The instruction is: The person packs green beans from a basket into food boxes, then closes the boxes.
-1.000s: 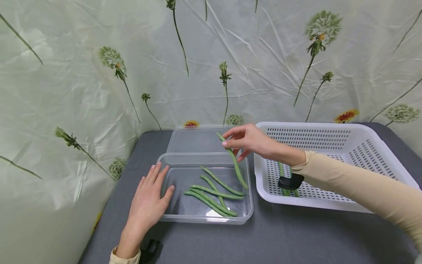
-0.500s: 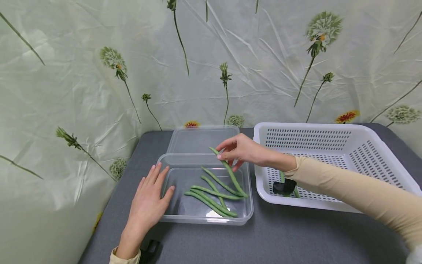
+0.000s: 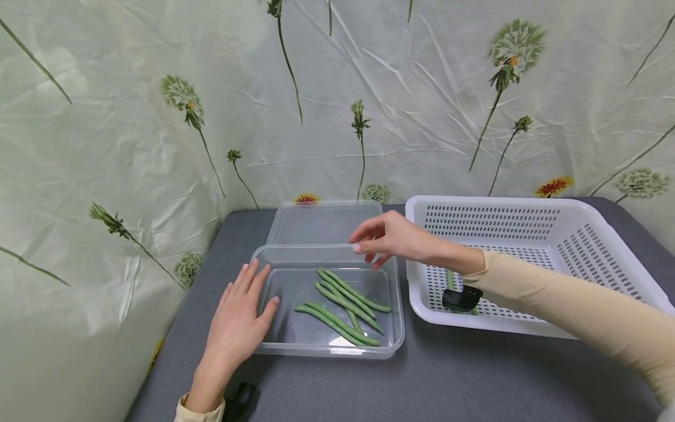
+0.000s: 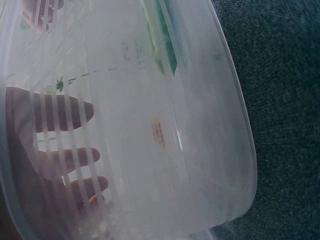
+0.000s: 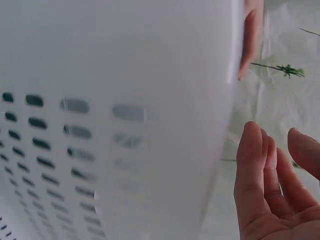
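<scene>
Several green beans (image 3: 348, 305) lie loosely across one another inside a clear plastic container (image 3: 327, 351) on the grey cloth. My left hand (image 3: 239, 319) rests at the container's left rim, fingers straight and spread; the left wrist view shows those fingers (image 4: 65, 112) through the see-through plastic. Over the container's far right corner hovers my right hand (image 3: 392, 237), fingers slightly bent and nothing between them. A gap between thumb and fingers (image 5: 250, 165) shows in the right wrist view.
To the right stands a white perforated basket (image 3: 624, 252) holding a few green beans (image 3: 450, 279), partly hidden by my right wrist and its black camera (image 3: 462, 299). A clear lid (image 3: 321, 225) lies behind the container. A flower-print sheet (image 3: 316, 140) hangs at the back.
My right hand carried a green bean left and down into the container and let it go; it now lies with the others, some of which shifted. My left hand stayed put.
</scene>
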Demonstrator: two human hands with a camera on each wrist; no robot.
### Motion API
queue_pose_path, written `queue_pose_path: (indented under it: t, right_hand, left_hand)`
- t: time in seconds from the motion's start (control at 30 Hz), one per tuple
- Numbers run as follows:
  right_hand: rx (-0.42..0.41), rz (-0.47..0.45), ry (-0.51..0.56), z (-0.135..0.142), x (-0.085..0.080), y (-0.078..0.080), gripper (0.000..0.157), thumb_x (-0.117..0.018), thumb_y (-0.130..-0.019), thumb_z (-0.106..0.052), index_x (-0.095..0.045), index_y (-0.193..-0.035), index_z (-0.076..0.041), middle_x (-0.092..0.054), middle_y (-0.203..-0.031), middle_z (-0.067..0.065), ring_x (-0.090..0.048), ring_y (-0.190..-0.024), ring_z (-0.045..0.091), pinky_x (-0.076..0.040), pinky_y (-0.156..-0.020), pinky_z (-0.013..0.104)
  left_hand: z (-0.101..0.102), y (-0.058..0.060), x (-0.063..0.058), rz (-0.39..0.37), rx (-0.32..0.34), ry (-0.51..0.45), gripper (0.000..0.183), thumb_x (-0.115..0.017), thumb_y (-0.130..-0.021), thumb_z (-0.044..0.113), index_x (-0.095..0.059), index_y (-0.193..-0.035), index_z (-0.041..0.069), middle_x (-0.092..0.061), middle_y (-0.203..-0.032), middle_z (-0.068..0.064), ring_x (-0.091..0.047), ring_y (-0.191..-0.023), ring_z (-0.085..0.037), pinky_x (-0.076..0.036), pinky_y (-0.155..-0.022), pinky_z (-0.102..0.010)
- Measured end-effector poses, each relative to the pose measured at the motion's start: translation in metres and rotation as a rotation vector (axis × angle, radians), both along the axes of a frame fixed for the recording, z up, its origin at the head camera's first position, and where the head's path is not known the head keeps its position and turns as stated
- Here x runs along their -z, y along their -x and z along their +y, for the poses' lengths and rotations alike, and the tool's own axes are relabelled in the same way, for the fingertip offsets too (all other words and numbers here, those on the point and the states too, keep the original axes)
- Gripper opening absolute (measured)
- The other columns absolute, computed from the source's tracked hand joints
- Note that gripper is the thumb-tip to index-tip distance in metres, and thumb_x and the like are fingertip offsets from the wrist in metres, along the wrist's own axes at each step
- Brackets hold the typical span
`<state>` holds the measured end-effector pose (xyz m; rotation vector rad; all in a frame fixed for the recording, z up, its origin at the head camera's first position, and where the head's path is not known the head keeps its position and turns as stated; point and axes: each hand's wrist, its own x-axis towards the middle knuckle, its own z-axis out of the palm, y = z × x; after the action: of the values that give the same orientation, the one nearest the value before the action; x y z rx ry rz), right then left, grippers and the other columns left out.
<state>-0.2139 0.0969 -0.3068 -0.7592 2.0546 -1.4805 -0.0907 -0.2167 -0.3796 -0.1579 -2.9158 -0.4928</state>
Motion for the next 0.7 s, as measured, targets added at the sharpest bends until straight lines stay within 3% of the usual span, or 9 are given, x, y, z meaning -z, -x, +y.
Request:
queue_pose_path:
  t: [0.27,0.5,0.7]
  right_hand:
    - [0.032,0.043,0.021,0.027,-0.01,-0.003,0.028,-0.07,-0.093,-0.014,-0.068,-0.118,0.0,-0.068,-0.101,0.014,-0.066,-0.088,0.037,-0.059,-0.072,0.046]
    - [0.063,0.042,0.06,0.054,-0.013,-0.001,0.028,-0.066,-0.096,-0.015,-0.067,-0.118,0.002,-0.066,-0.096,0.021,-0.067,-0.082,0.032,-0.059,-0.072,0.048]
    - [0.12,0.065,0.023,0.079,-0.012,-0.001,0.028,-0.066,-0.096,-0.014,-0.066,-0.118,0.003,-0.067,-0.1,0.022,-0.067,-0.084,0.034,-0.059,-0.072,0.049]
  left_hand:
    - [0.001,0.0,-0.001,0.002,0.003,0.006,0.063,-0.06,-0.097,0.028,-0.038,-0.151,0.006,-0.025,-0.159,-0.016,-0.016,-0.148,-0.032,-0.017,-0.114,-0.06]
    - [0.001,0.0,-0.001,0.009,0.006,0.006,0.062,-0.061,-0.097,0.027,-0.038,-0.151,0.007,-0.026,-0.159,-0.016,-0.017,-0.148,-0.033,-0.017,-0.114,-0.06]
    - [0.001,0.0,0.0,0.004,0.004,0.013,0.062,-0.06,-0.098,0.029,-0.038,-0.151,0.006,-0.025,-0.159,-0.017,-0.017,-0.148,-0.033,-0.017,-0.114,-0.06]
